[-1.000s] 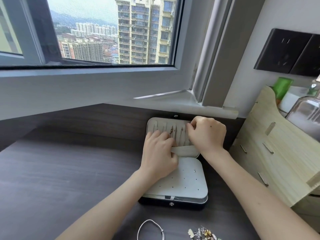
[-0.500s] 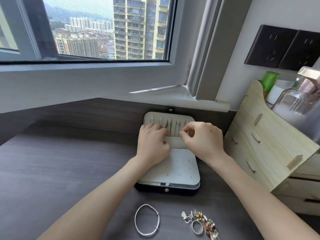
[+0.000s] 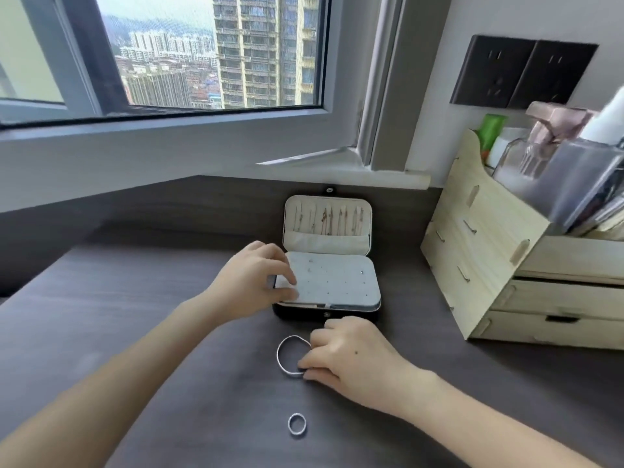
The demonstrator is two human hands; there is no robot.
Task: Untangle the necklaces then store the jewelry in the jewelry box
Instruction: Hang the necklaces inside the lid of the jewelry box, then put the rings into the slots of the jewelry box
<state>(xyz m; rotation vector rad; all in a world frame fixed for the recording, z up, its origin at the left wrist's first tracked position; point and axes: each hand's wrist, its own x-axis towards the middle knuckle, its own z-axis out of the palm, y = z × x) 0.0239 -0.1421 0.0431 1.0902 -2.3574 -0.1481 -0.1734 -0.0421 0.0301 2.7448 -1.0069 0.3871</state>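
Both bare forearms reach forward; the left hand (image 3: 251, 282), farther out, pinches a white padded panel (image 3: 334, 282) by its edge, and the right hand (image 3: 347, 356), fingers curled, pinches a thin silver bangle (image 3: 279, 355).

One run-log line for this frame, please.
left hand holds jewelry box edge | right hand pinches bangle on desk | ring loose | necklaces in lid

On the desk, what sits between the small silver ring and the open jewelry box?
Head view: the silver bangle, pinched by the right hand, lies between the ring and the jewelry box; otherwise bare desk.
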